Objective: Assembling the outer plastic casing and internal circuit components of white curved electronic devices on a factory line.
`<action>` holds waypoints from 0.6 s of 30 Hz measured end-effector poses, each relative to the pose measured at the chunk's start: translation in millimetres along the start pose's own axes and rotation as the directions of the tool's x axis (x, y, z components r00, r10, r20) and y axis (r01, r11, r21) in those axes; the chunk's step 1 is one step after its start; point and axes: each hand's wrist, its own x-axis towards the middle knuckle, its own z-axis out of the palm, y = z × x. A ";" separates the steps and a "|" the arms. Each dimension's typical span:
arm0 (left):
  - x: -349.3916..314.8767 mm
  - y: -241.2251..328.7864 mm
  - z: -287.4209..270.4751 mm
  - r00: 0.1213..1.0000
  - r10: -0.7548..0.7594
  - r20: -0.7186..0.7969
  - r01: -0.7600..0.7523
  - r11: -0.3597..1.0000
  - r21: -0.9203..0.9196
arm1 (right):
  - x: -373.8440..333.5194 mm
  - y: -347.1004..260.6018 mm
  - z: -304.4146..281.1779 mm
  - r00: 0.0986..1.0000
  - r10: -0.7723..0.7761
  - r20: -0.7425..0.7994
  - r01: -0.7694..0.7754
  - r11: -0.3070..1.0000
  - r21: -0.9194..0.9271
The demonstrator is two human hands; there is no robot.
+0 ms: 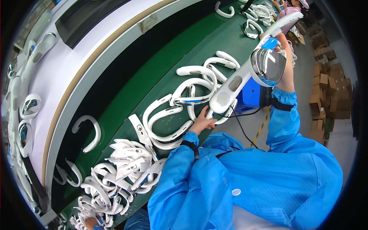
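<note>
A white neckband device (232, 86) with a mesh patch, a grey oval and a mirrored silver part is held up close in front of me. My left hand (203, 122) has its fingers closed around the lower end, low over the table edge. My right hand (284, 44) grips the far upper part from behind, beside a piece of blue film (270, 43); most of its fingers are hidden by the device. Just left of it, several white neckbands (165, 111) lie overlapping on the green table (180, 147), some with blue film on mirrored parts.
Heaped white parts (132, 157) lie at lower left, near another person's hand (91, 223). A single white curved band (96, 134) rests on the dark green belt. Beyond are a blue plastic stool or bin (250, 94), cardboard boxes (333, 92) and a person in pink (287, 10). Black cables hang near me.
</note>
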 end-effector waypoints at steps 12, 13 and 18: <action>25.9 11.7 14.8 0.993 -0.047 -0.106 0.006 0.933 -0.360 | 15.7 45.4 91.4 0.930 0.286 0.231 -0.303 0.952 0.039; 22.6 11.5 13.2 0.990 -0.106 -0.092 0.058 0.908 -0.416 | 20.2 47.4 89.8 0.926 0.297 0.232 -0.309 0.951 0.015; -29.2 35.6 7.5 0.983 0.010 -0.181 -0.151 0.603 -0.784 | 40.0 70.4 90.3 0.940 0.262 0.221 -0.252 0.965 -0.070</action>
